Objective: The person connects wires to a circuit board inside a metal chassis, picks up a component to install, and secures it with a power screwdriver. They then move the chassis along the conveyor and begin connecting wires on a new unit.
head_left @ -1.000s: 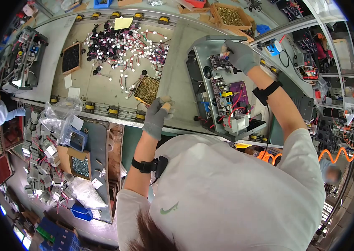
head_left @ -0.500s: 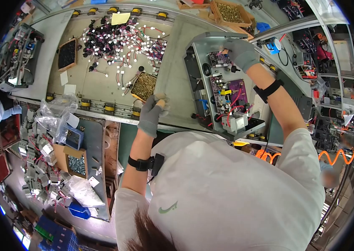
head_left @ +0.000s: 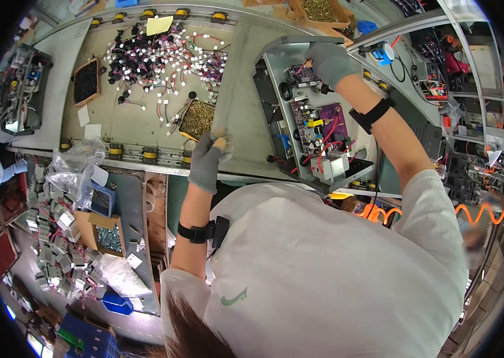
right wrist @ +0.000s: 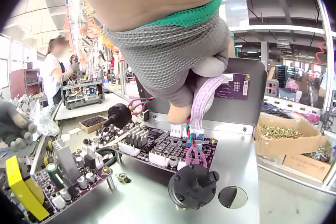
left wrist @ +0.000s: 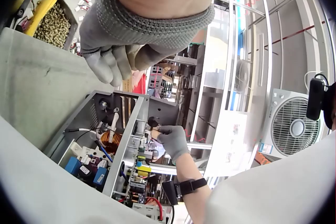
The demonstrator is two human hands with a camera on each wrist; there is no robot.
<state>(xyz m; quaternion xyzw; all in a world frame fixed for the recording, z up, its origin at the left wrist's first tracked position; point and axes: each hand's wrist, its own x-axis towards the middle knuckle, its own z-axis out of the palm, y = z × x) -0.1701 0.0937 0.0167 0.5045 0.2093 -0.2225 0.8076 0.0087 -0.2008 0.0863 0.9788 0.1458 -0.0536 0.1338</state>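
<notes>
A grey-gloved right hand (head_left: 330, 62) reaches into the open metal chassis (head_left: 353, 179), over a small circuit board (head_left: 301, 76). In the right wrist view, the right hand (right wrist: 173, 61) has its fingers curled, a bare fingertip (right wrist: 179, 115) against a white connector (right wrist: 177, 130) on the board; the far fingers are hidden. A ribbon cable (right wrist: 205, 98) runs beside them. Two black round parts (right wrist: 193, 186) with twisted wires hang nearby. The gloved left hand (head_left: 205, 161) hovers loosely bent beside a box of brass-coloured screws (head_left: 197, 118); the left wrist view shows the left hand (left wrist: 131, 40) holding nothing.
Wired connectors (head_left: 144, 56) lie heaped on the workbench (head_left: 237, 107), with a tray of black parts (head_left: 87, 82) left of them. A second screw box (head_left: 317, 11) stands behind the chassis. Plastic bags (head_left: 76, 170) lie at the bench's near edge. Another person stands at far left.
The head view has shifted, moving the bench contents left. A black round part now shows below the right hand, which remains at the small board. The left hand stays near the screw box.
</notes>
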